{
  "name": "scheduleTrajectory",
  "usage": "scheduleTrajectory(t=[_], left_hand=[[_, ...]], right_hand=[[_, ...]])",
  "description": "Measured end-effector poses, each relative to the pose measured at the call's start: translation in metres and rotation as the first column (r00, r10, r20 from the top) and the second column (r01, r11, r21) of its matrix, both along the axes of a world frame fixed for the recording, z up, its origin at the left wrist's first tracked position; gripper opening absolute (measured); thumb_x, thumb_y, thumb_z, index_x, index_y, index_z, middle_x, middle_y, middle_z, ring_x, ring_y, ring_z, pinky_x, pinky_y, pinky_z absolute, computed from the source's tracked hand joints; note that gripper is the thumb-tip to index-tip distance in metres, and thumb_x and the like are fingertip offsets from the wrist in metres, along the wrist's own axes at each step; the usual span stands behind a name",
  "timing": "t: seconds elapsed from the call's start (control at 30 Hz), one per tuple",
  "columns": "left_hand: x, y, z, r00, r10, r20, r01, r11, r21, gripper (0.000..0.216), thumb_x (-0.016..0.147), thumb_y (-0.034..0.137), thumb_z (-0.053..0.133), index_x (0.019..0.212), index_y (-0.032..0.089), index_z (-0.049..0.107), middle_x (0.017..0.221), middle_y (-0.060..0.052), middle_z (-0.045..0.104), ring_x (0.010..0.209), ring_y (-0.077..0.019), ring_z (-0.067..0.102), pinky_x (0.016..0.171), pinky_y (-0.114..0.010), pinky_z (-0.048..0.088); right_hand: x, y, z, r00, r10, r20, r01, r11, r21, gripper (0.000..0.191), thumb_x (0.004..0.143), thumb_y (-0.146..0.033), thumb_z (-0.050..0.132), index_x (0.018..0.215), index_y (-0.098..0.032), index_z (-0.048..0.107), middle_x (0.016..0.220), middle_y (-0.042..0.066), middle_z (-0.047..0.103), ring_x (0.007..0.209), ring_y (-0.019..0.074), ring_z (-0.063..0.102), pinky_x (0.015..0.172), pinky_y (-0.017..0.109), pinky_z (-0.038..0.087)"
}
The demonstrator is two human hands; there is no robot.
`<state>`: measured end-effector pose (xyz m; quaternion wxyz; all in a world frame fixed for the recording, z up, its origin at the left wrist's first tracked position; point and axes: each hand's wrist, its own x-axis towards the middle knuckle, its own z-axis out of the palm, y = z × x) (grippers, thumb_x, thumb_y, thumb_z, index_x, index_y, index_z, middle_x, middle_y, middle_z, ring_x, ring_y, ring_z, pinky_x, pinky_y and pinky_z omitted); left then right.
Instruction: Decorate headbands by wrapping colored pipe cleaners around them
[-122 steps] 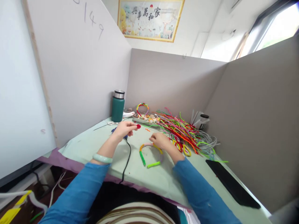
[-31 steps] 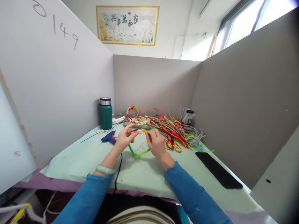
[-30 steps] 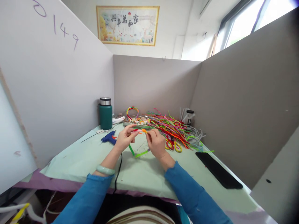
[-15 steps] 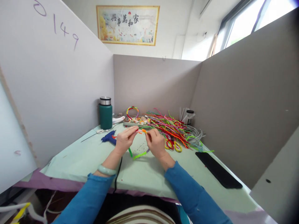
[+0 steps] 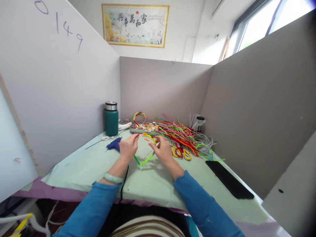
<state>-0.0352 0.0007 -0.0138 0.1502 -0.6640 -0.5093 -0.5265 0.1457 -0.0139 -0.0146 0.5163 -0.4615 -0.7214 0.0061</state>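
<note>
In the head view, a blue glue gun (image 5: 113,144) is seen just beside the left hand (image 5: 127,148), by which the upper left of a multicoloured hoop (image 5: 148,159) is pinched over the pale green cloth (image 5: 150,186); its right side is grasped by the right hand (image 5: 164,150), near looped handles (image 5: 187,155).

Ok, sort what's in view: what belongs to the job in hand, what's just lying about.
Likely part of the job:
multicoloured hoop, between left hand and right hand
heap of fuzzy stems
blue glue gun

Probably just lying about:
green bottle
flat black object
</note>
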Motion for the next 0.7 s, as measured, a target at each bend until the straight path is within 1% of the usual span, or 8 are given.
scheduleTrajectory(t=[0.07, 0.17, 0.27, 0.37, 0.47, 0.53, 0.6, 0.7], left_hand=[[-0.001, 0.000, 0.000, 0.999, 0.044, 0.015, -0.043, 0.999, -0.031, 0.030, 0.087, 0.031, 0.045, 0.099, 0.017, 0.069, 0.094, -0.012, 0.071, 0.080, -0.0227, 0.065, 0.070, -0.028, 0.042], [-0.001, 0.000, 0.000, 0.998, 0.048, 0.042, -0.046, 0.997, -0.060, 0.031, 0.087, 0.032, 0.044, 0.099, 0.017, 0.069, 0.094, -0.012, 0.070, 0.081, -0.0229, 0.064, 0.071, -0.028, 0.041], [0.000, -0.001, 0.001, 0.994, -0.007, 0.108, 0.016, 0.996, -0.082, 0.031, 0.087, 0.034, 0.045, 0.100, 0.019, 0.068, 0.097, -0.011, 0.070, 0.084, -0.0226, 0.064, 0.074, -0.028, 0.041], [0.000, 0.002, 0.003, 0.969, -0.109, 0.220, 0.146, 0.976, -0.162, 0.035, 0.083, 0.035, 0.051, 0.114, 0.022, 0.061, 0.096, -0.008, 0.070, 0.072, -0.0182, 0.064, 0.070, -0.027, 0.044], [0.000, 0.007, 0.002, 0.893, -0.229, 0.388, 0.340, 0.908, -0.245, 0.065, 0.074, 0.033, 0.062, 0.134, 0.024, 0.040, 0.107, -0.007, 0.066, 0.059, -0.0130, 0.063, 0.059, -0.025, 0.047], [0.000, 0.011, 0.001, 0.825, -0.251, 0.506, 0.435, 0.854, -0.286, 0.073, 0.070, 0.036, 0.065, 0.135, 0.021, 0.035, 0.115, -0.010, 0.062, 0.062, -0.0137, 0.065, 0.053, -0.024, 0.047], [0.000, 0.014, 0.000, 0.778, -0.241, 0.580, 0.498, 0.799, -0.338, 0.062, 0.070, 0.042, 0.062, 0.124, 0.016, 0.047, 0.112, -0.013, 0.062, 0.069, -0.0169, 0.066, 0.050, -0.023, 0.047], [-0.001, 0.014, 0.000, 0.735, -0.259, 0.627, 0.587, 0.705, -0.397, 0.044, 0.073, 0.049, 0.056, 0.096, 0.013, 0.061, 0.095, -0.013, 0.068, 0.070, -0.0190, 0.066, 0.049, -0.023, 0.047]], right_hand=[[-0.001, 0.001, -0.003, 1.000, 0.016, 0.010, -0.015, 0.997, -0.079, 0.037, 0.081, -0.048, 0.054, 0.103, -0.017, 0.058, 0.070, 0.001, 0.064, 0.058, 0.0138, 0.056, 0.058, 0.024, 0.037], [-0.004, 0.001, -0.007, 1.000, 0.005, 0.022, -0.003, 0.995, -0.099, 0.029, 0.085, -0.044, 0.048, 0.085, -0.018, 0.061, 0.058, -0.001, 0.058, 0.055, 0.0132, 0.052, 0.054, 0.023, 0.032], [-0.006, 0.003, -0.010, 1.000, -0.024, 0.008, 0.024, 0.997, -0.069, 0.029, 0.086, -0.041, 0.045, 0.075, -0.018, 0.059, 0.056, -0.001, 0.055, 0.053, 0.0121, 0.048, 0.052, 0.023, 0.028], [-0.006, 0.006, -0.012, 0.998, -0.059, -0.016, 0.058, 0.997, -0.060, 0.029, 0.087, -0.039, 0.043, 0.074, -0.018, 0.059, 0.056, -0.001, 0.054, 0.052, 0.0115, 0.046, 0.052, 0.023, 0.026], [-0.003, 0.010, -0.012, 0.995, -0.094, -0.029, 0.093, 0.995, -0.047, 0.029, 0.087, -0.039, 0.042, 0.077, -0.018, 0.059, 0.058, -0.001, 0.054, 0.051, 0.0111, 0.045, 0.052, 0.023, 0.026], [0.001, 0.012, -0.013, 0.992, -0.119, -0.041, 0.117, 0.992, -0.041, 0.030, 0.087, -0.040, 0.042, 0.077, -0.018, 0.059, 0.057, -0.001, 0.054, 0.051, 0.0110, 0.045, 0.053, 0.023, 0.026], [0.004, 0.015, -0.012, 0.988, -0.140, -0.064, 0.138, 0.990, -0.038, 0.030, 0.087, -0.041, 0.042, 0.077, -0.019, 0.059, 0.055, -0.002, 0.051, 0.050, 0.0112, 0.044, 0.053, 0.023, 0.027], [0.008, 0.019, -0.012, 0.985, -0.140, -0.104, 0.136, 0.990, -0.044, 0.031, 0.086, -0.044, 0.042, 0.077, -0.019, 0.058, 0.053, -0.003, 0.050, 0.050, 0.0116, 0.045, 0.054, 0.023, 0.028]])
